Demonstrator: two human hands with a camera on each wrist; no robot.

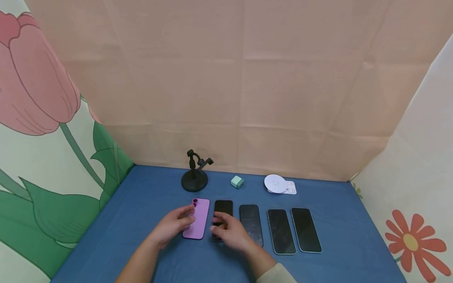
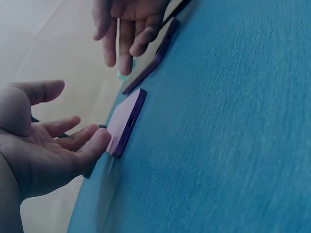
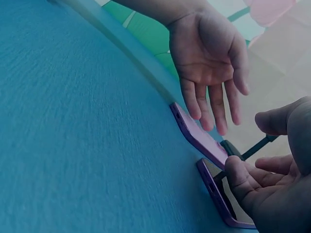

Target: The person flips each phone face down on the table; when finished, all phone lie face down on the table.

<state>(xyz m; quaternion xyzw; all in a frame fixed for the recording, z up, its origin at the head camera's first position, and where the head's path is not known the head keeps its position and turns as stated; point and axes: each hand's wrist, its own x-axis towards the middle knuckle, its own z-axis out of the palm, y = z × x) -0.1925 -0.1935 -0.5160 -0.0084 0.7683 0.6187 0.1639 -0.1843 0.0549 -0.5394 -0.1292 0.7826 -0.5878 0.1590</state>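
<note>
A purple phone (image 1: 200,220) lies back side up on the blue cloth, its camera lenses toward the far end. My left hand (image 1: 173,225) hovers at its left edge with fingers loosely bent and nothing held; whether the fingertips touch the phone I cannot tell. Just right of it lies a dark-screened phone (image 1: 223,206), partly covered by my right hand (image 1: 231,232), whose relaxed fingers hold nothing. In the left wrist view, the purple phone (image 2: 127,121) sits flat beside the left fingertips. The right wrist view shows the dark phone's purple frame (image 3: 214,191) near the right fingers.
Three more dark-screened phones lie to the right: one (image 1: 250,220), another (image 1: 281,232) and a third (image 1: 306,230). Behind stand a black phone stand (image 1: 194,181), a mint charger plug (image 1: 237,181) and a white disc (image 1: 275,183) on a white card. A beige backdrop (image 1: 244,98) rises behind the table.
</note>
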